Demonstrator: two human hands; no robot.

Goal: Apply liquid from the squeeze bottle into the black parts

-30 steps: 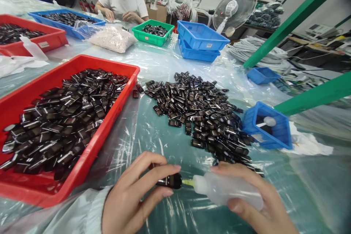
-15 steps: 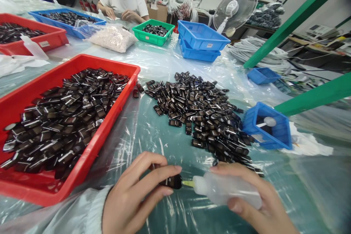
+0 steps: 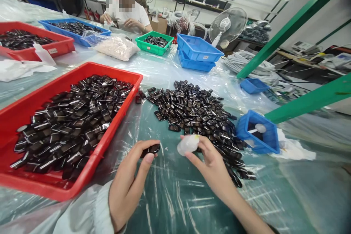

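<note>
Between the thumb and fingers of my left hand (image 3: 131, 179) is a small glossy black plastic piece (image 3: 154, 148). My right hand (image 3: 210, 162) grips a translucent squeeze bottle (image 3: 187, 145), now turned so its base faces left and its yellowish tip is up by my fingers. Bottle and black piece are apart. Just beyond my right hand lies a loose heap of like black pieces (image 3: 192, 106) on the plastic-covered table. To the left, a red tray (image 3: 109, 137) holds many more of them.
At right stand a small blue bin (image 3: 270, 137) with a white-handled item in it, a white cloth (image 3: 297, 148) and green posts (image 3: 309, 102). Farther back are stacked blue trays (image 3: 200, 49), a green tray (image 3: 153, 47), a bag of pale bits (image 3: 116, 48) and a seated person (image 3: 128, 16).
The bottle's tip has come away from the black piece, and my right hand has moved left and turned the bottle around. My left hand has drawn slightly left with the piece.
</note>
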